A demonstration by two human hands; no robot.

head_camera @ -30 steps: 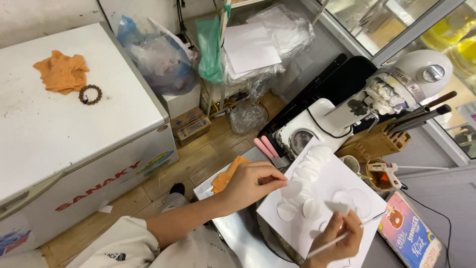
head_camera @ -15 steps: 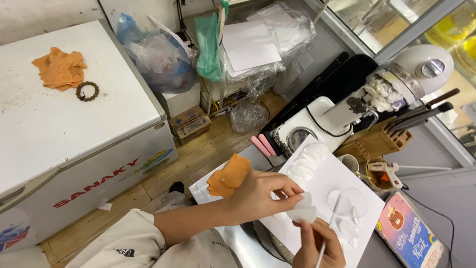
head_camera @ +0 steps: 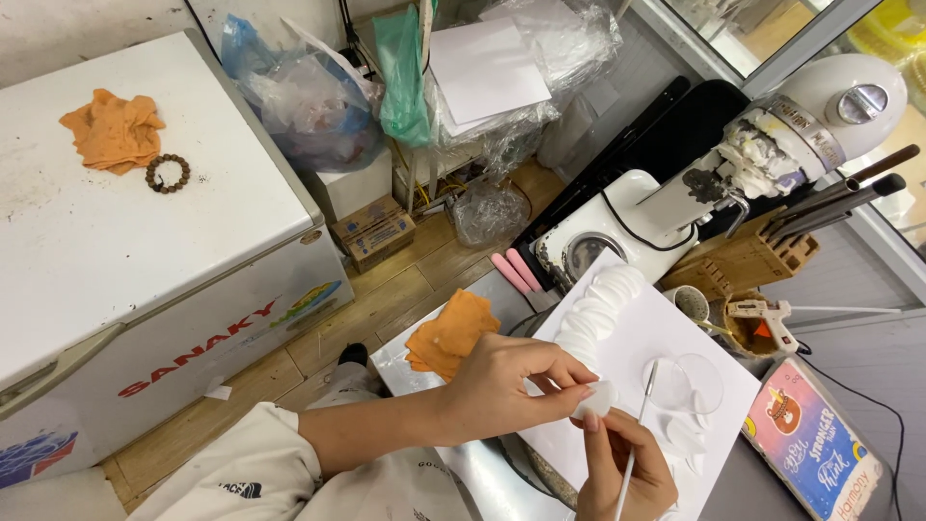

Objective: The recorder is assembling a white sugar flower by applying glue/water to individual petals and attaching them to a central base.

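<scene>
A cluttered workroom with a wooden floor (head_camera: 289,357) is seen from above, with a white chest freezer (head_camera: 125,251) at the left carrying an orange cloth (head_camera: 114,130) and a bead bracelet (head_camera: 167,174). At the right a bench (head_camera: 482,482) is covered by a white board (head_camera: 627,386), along whose edge a row of white discs (head_camera: 598,304) is laid. A small white piece (head_camera: 596,397) is pinched between thumb and fingertips of the left hand (head_camera: 511,381), just over the board's near edge. A thin white stick (head_camera: 637,434) is gripped by the right hand (head_camera: 622,463), fingers closed round it, its tip resting by a clear round disc (head_camera: 685,381). A second orange cloth (head_camera: 453,333) lies just beside the left hand. A white stand mixer (head_camera: 772,145), a knife block (head_camera: 743,260) and a glue gun (head_camera: 762,316) are set behind the board.
</scene>
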